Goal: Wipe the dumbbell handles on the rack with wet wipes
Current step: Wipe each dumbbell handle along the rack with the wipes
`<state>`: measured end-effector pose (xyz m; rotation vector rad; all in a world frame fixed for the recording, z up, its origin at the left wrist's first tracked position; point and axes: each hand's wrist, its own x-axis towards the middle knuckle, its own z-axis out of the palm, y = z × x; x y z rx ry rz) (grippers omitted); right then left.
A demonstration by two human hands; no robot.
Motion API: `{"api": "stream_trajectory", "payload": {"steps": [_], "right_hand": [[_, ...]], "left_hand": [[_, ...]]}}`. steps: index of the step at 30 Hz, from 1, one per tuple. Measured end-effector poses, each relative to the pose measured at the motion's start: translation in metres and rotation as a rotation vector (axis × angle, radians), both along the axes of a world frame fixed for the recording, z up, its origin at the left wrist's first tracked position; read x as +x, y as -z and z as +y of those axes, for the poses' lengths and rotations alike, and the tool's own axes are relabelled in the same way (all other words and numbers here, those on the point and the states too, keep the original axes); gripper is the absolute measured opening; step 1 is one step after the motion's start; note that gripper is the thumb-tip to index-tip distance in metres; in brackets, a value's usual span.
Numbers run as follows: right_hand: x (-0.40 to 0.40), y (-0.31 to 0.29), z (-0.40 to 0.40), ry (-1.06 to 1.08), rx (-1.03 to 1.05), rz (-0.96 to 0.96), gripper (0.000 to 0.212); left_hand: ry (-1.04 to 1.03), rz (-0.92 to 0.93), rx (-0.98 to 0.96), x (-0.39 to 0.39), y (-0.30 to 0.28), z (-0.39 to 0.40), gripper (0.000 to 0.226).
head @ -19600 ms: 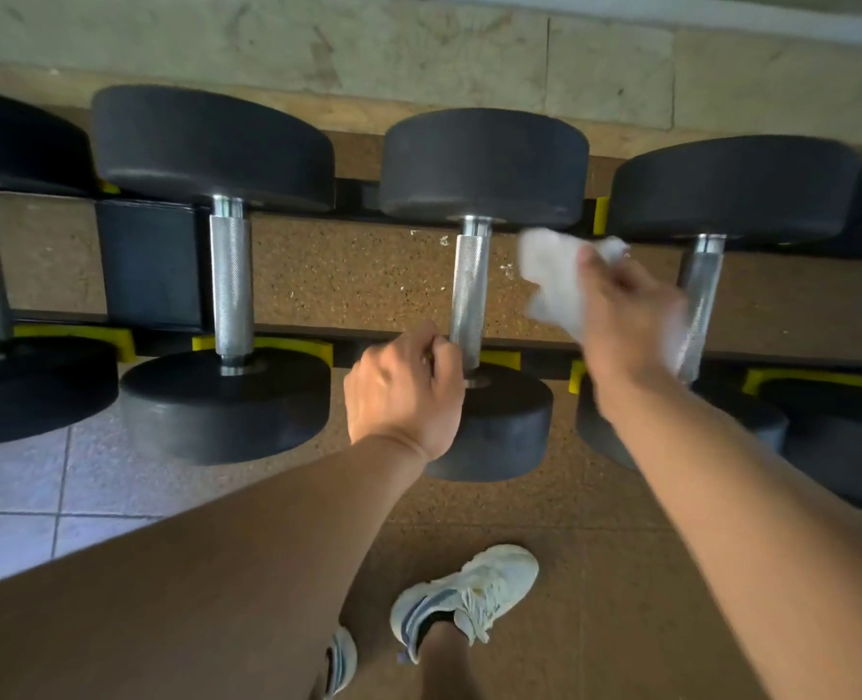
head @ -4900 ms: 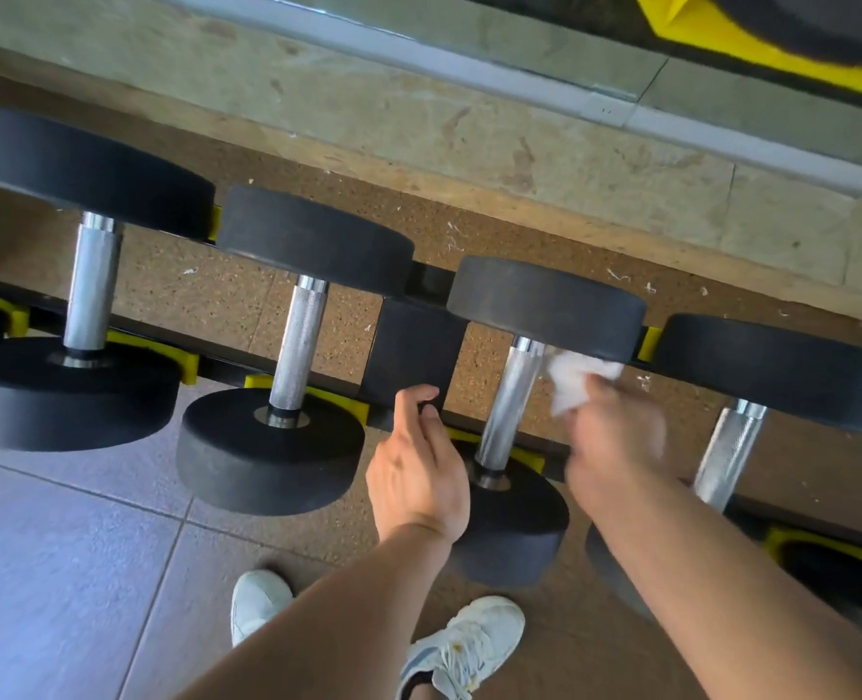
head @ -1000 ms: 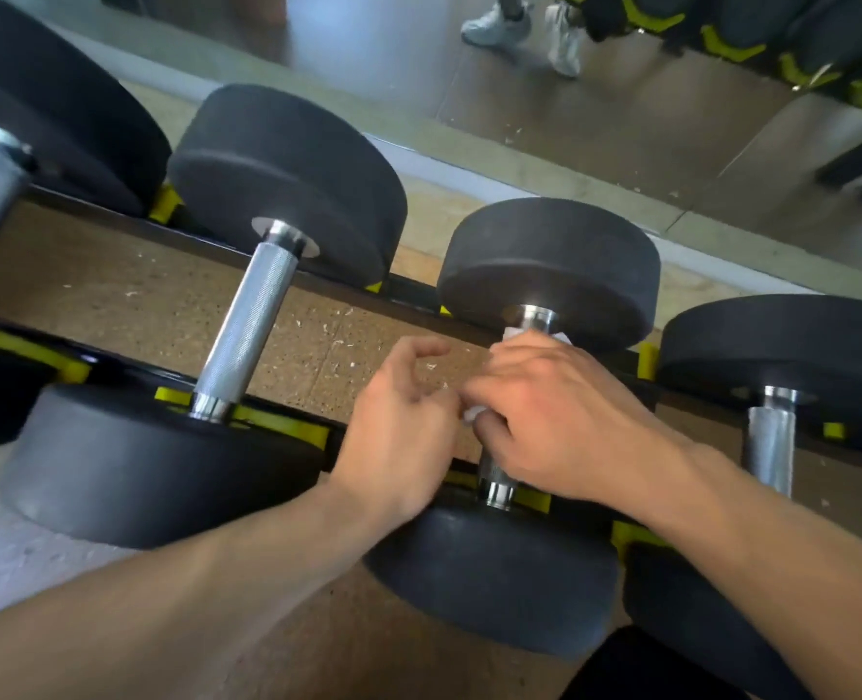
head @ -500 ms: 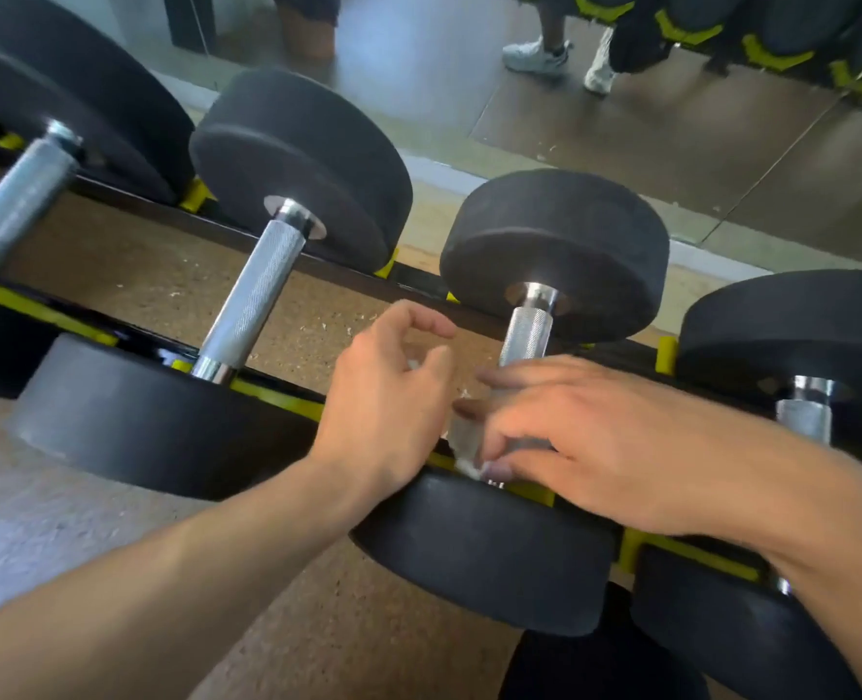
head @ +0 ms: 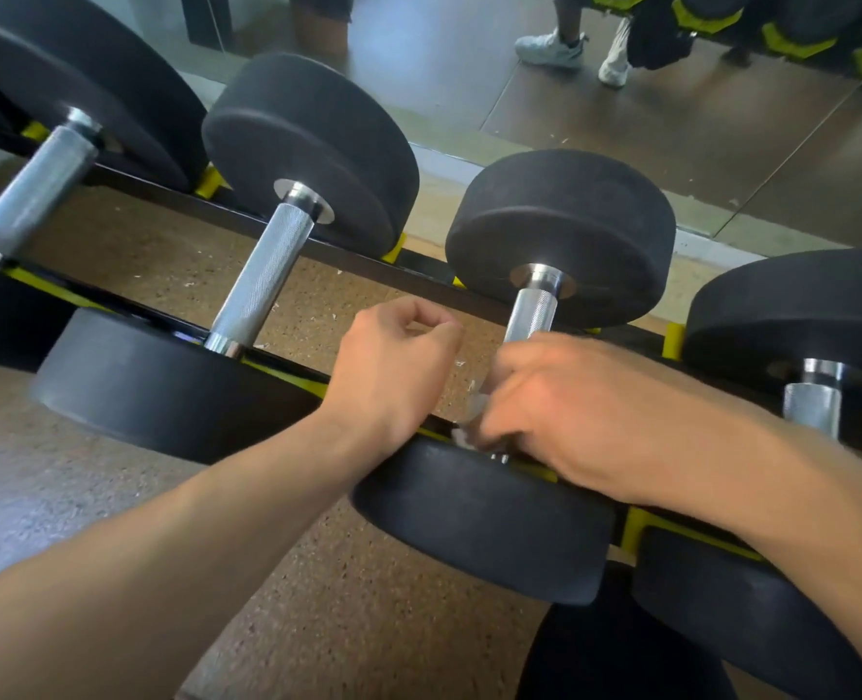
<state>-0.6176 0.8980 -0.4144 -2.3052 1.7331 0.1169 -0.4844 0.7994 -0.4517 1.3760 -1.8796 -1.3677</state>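
Note:
Several black dumbbells with knurled steel handles lie across a black and yellow rack point(head: 348, 260). My right hand point(head: 570, 411) wraps the lower part of the middle dumbbell's handle point(head: 532, 313), holding a white wet wipe point(head: 471, 421) against it; only a small bit of the wipe shows at my fingertips. My left hand point(head: 393, 376) hovers just left of that handle with fingers loosely curled, holding nothing and not touching the handle. The handle point(head: 262, 280) of the dumbbell to the left is bare, as is the one point(head: 812, 404) on the right.
A mirror behind the rack reflects a person's legs and white shoes point(head: 570, 53) and more dumbbells. Brown speckled rubber flooring point(head: 343, 598) lies below the rack. Large black weight heads point(head: 484, 517) stick out toward me at the rack's front.
My right hand has slid down the middle handle toward the near weight head with the wipe. My left hand's fingers have curled in more.

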Motion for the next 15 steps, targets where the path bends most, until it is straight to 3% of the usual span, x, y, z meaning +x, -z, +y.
{"api": "stream_trajectory", "payload": {"steps": [3, 8, 15], "right_hand": [[-0.004, -0.008, 0.007, 0.106, 0.037, -0.107, 0.021], [0.001, -0.012, 0.005, 0.293, -0.084, -0.331, 0.019], [-0.003, -0.022, 0.004, 0.230, 0.315, -0.220, 0.023]], "left_hand": [[-0.008, 0.041, 0.025, 0.000, 0.000, 0.000, 0.012], [0.037, 0.071, 0.023, -0.001, 0.000, -0.001, 0.013], [0.041, 0.065, 0.042, -0.001, 0.002, -0.003, 0.012]]}}
